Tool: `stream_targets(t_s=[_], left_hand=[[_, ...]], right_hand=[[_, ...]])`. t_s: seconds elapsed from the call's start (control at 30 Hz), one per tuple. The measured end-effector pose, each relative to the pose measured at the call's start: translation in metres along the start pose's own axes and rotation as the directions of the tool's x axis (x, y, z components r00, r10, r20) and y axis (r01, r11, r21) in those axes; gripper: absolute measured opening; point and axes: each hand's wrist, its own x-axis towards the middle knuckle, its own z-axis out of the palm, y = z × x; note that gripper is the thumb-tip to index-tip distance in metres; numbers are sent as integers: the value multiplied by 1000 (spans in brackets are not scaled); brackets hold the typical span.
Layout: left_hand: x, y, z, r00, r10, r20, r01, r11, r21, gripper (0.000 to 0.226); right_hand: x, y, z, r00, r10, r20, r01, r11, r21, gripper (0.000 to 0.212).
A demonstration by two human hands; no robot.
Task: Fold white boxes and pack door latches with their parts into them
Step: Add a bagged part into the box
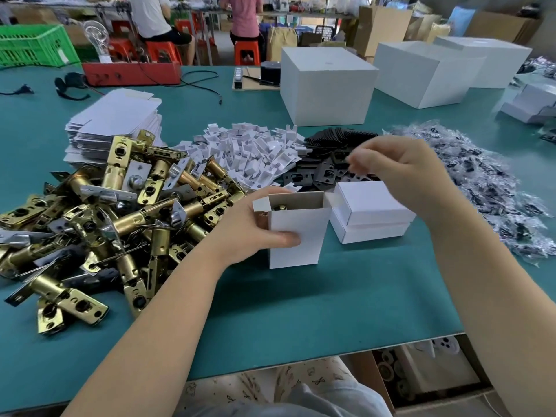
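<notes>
The right hand [400,173] is blurred at the fingertips, so I cannot tell if it pinches something. Inside the open white box [296,233] only a small brass part of a latch shows; the rest is hidden by the box walls. The left hand [255,230] covers the left side of this box. The pile of small plastic bags [493,188] is cut off by the right edge, and their content is too small to tell. The two people sitting at the back are cut off by the top edge.
</notes>
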Motion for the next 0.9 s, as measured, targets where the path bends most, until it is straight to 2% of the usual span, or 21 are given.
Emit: stream_targets(t_s=[0.1,0.13,0.2,0.27,0.33,0.4,0.57,0.67,0.73,0.8,0.9], left_hand=[[1,-4,2,1000,12,0,-12,1000,17,58],[1,-5,2,1000,20,-2,-20,1000,9,59],[1,-7,1,1000,25,4,-25,1000,9,59],[1,-7,2,999,34,20,-35,999,29,60],[0,-7,5,998,57,-14,-56,997,51,60],[0,-7,11,994,78,-74,-73,996,58,64],[0,-8,14,991,89,-102,-89,996,4,67],[0,-9,13,991,90,-99,-90,996,10,66],[0,-8,13,992,85,-97,-85,996,2,66],[-1,-8,13,992,83,-94,-84,996,-8,65],[-1,-8,14,994,65,-87,-67,997,-26,60]], right_hand=[[10,56,-20,957,160,-241,-228,931,-285,19],[13,75,-29,937,203,-284,-304,875,-377,24],[19,109,-46,913,294,-284,-406,732,-548,34],[23,136,-58,890,383,-247,-435,549,-714,39],[23,154,-61,872,441,-213,-395,376,-839,41],[20,164,-61,878,436,-198,-347,293,-891,41],[17,165,-54,898,376,-229,-361,329,-872,31],[13,166,-51,918,347,-190,-292,270,-918,23],[12,165,-53,925,343,-163,-263,268,-927,22],[11,164,-55,934,317,-167,-275,335,-901,23],[10,160,-55,929,287,-235,-356,512,-782,22]])
